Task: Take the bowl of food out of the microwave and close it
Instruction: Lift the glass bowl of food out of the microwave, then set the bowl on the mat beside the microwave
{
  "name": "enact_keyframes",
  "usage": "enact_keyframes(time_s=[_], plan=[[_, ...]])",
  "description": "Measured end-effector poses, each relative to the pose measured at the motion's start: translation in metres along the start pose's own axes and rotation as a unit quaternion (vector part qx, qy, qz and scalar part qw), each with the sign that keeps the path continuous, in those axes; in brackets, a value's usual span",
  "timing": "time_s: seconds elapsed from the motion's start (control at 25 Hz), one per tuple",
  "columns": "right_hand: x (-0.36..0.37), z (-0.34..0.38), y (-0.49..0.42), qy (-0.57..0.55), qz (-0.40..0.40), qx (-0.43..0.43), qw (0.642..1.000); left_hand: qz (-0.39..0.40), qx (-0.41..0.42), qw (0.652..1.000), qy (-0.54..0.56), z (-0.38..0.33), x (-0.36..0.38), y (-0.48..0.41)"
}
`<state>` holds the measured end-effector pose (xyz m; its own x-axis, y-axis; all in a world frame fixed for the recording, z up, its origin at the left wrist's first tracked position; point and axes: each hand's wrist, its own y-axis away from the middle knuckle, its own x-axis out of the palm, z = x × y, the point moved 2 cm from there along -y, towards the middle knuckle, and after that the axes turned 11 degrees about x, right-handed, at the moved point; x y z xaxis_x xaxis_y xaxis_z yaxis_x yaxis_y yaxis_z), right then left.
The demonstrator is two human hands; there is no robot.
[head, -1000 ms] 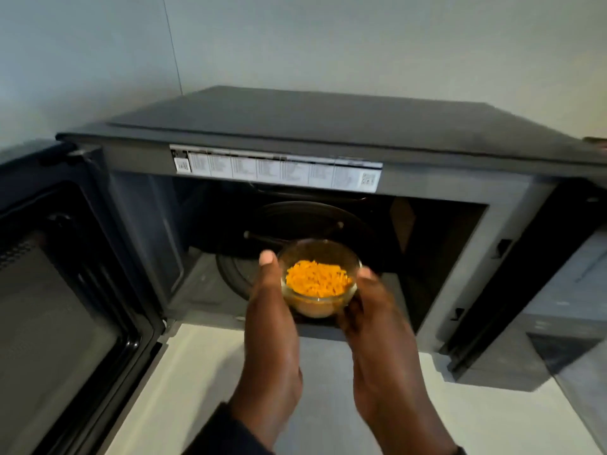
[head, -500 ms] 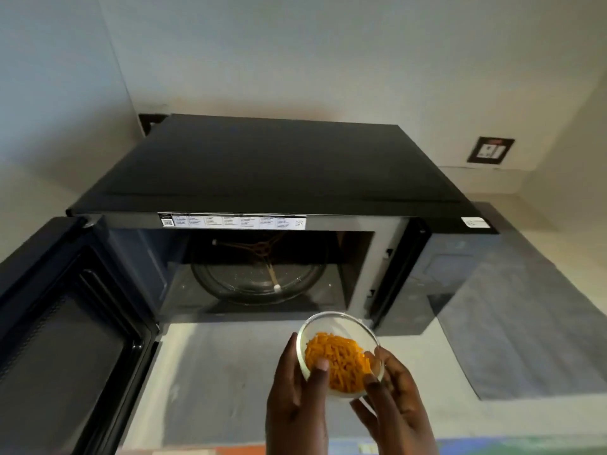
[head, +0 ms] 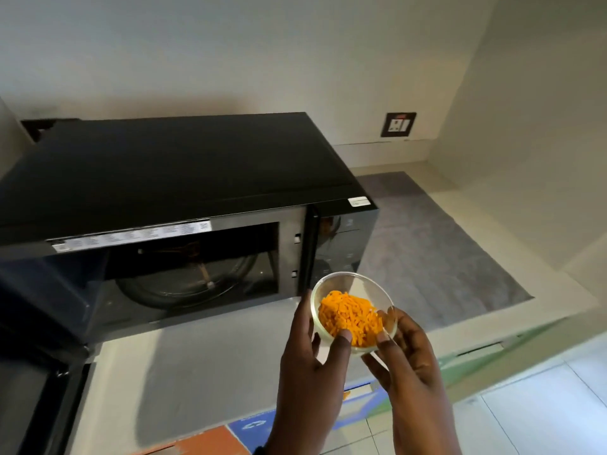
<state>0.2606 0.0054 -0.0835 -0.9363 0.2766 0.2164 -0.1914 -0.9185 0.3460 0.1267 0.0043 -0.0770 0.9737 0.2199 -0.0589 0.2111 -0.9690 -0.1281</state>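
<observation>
A small clear glass bowl (head: pixel 345 285) holds orange shredded food (head: pixel 349 315). Both hands carry it in the air, in front of the right end of the microwave. My left hand (head: pixel 310 366) grips its left and near rim. My right hand (head: pixel 405 349) cups its right side from below. The black microwave (head: pixel 170 169) stands on the counter with its cavity (head: pixel 193 267) showing only the glass turntable. Its door (head: pixel 36 382) hangs wide open at the lower left.
The pale counter (head: pixel 203 366) runs under the microwave, with a grey mat (head: pixel 433 254) to the right of it. A wall socket (head: pixel 399 124) sits on the back wall. The counter's front edge and tiled floor (head: pixel 542 405) lie at the lower right.
The bowl came out of the microwave cavity and moved right and toward me, held by both hands. My view pulled back and turned right.
</observation>
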Motion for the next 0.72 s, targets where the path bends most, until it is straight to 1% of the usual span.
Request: enact_keyframes(time_s=[0.16,0.32,0.48,0.64,0.72], plan=[[-0.035,0.029,-0.025,-0.007,-0.006,-0.039,0.999,0.023,0.015,0.999,0.022,-0.006,0.051,-0.019],[-0.07,0.053,-0.064,0.003,-0.011,-0.064,0.998,0.022,0.019,0.999,0.031,-0.002,0.108,-0.042],[-0.106,0.067,-0.127,0.009,-0.03,-0.058,0.998,0.032,0.012,0.999,0.032,0.014,0.168,-0.084],[-0.131,0.075,-0.2,0.043,-0.025,-0.083,0.995,0.034,0.003,0.999,0.032,0.039,0.224,-0.133],[-0.136,0.076,-0.233,0.074,-0.036,-0.099,0.992,0.03,-0.01,0.999,0.035,0.054,0.246,-0.156]])
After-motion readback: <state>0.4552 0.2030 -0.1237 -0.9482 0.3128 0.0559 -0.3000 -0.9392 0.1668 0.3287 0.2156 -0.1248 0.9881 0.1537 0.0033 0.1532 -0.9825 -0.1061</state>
